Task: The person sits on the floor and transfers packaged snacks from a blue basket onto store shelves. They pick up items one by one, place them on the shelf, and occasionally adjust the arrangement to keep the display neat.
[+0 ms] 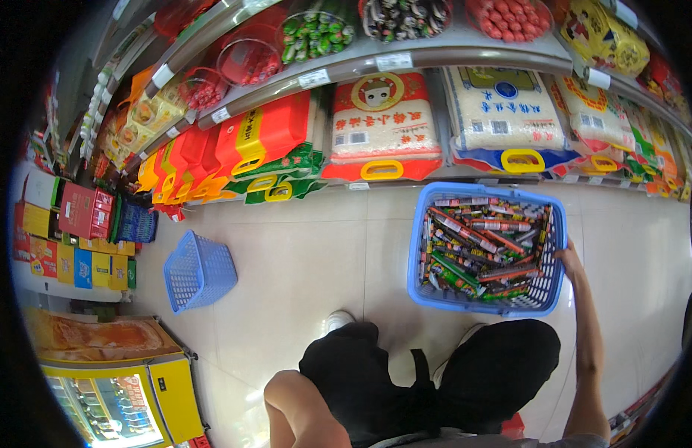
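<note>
A blue plastic shopping basket stands on the tiled floor in front of my right knee. My right hand grips its right-hand rim with the arm stretched forward. Inside lies a jumble of packaged sticks, probably sausages, in dark, orange and red wrappers. Several green packages lie among them near the basket's lower left. My left arm is bent at the lower edge of the view, and its hand is out of view. My black-trousered knees are bent in a crouch.
A second blue basket sits tilted on the floor at left. Rice bags with handles fill the bottom shelf, below a shelf edge and tubs of wrapped sticks. A yellow glass-fronted cooler and stacked boxes stand left.
</note>
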Demonstrator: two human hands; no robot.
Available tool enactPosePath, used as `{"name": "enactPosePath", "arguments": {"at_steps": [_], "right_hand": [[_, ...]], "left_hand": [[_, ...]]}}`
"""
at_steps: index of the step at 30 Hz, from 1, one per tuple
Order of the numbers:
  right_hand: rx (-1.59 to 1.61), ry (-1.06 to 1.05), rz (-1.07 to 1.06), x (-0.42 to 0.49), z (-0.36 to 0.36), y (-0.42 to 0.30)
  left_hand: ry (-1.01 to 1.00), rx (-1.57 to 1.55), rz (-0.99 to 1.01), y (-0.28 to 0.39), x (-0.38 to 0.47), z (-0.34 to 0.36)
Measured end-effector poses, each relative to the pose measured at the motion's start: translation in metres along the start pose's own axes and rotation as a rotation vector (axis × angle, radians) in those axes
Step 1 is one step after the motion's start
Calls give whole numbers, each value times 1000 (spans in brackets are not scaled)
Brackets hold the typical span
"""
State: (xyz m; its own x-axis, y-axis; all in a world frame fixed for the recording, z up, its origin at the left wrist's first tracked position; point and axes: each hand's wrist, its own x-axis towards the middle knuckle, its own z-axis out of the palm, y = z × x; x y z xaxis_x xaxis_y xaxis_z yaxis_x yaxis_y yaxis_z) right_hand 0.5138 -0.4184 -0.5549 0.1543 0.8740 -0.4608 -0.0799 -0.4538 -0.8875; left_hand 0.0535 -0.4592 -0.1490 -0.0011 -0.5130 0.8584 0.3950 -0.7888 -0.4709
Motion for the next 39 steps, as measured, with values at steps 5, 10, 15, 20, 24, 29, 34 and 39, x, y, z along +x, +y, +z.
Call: {"name": "enactPosePath", "arguments": {"at_steps": [5, 10, 15, 20, 24, 29, 34, 39], "right_hand": [[-27, 72, 19, -26, 47, 17], [170, -19, 39, -48, 148, 7], [276, -79, 159, -51, 248, 16], [304, -178, 221, -41, 351, 16], [253, -255, 207, -28, 453, -6], [168, -261, 217, -1, 560, -24], [197, -153, 228, -2, 655, -21], [-147, -151, 142, -5, 684, -18]], "left_hand": [[-189, -337, -169, -2, 5, -43], [124, 25, -39, -32, -4, -50], [458, -539, 24, -54, -22, -84], [422, -297, -143, -64, -18, -152], [676, -168, 1, -97, -9, -181], [783, -115, 52, -107, -16, -234], [666, 31, -92, -107, -23, -297], [448, -313, -523, -59, -4, -376]]}}
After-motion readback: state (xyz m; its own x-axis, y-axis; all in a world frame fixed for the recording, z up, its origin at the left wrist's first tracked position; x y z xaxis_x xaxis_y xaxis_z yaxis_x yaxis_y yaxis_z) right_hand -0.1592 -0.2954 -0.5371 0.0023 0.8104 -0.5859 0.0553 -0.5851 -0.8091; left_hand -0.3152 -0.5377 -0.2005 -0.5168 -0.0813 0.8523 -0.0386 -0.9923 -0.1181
